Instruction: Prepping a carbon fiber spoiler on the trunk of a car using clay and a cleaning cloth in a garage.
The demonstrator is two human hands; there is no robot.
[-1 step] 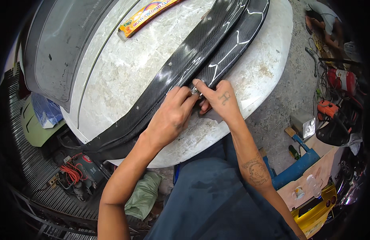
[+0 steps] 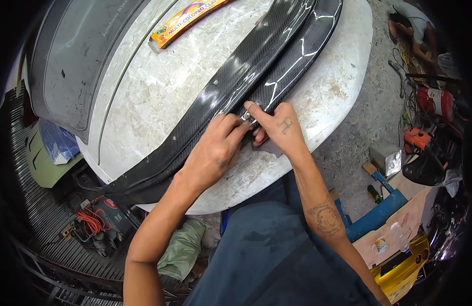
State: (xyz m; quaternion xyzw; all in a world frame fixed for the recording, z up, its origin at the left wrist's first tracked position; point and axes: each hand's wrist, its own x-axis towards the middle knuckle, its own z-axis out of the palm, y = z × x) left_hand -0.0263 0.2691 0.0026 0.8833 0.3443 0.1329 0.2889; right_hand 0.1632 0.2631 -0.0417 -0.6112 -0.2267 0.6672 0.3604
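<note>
Head view: a long, curved, glossy black carbon-weave part [image 2: 231,81] lies on a scuffed white tabletop [image 2: 159,76]. At its near edge, the left hand [image 2: 215,148], fingers bunched, and right hand [image 2: 281,127], thumb forward, fingers curled, almost meet; whether either grips anything is hidden.

Consists of a scuffed white desk [image 2: 164,81] with a rounded edge. Carries a long, curved, glossy black carbon-weave part [image 2: 220,86] and, apart from it, a yellow-and-red carton [image 2: 187,23]. Also bears, farther left, apparently a thin grey strip [image 2: 112,98].
</note>
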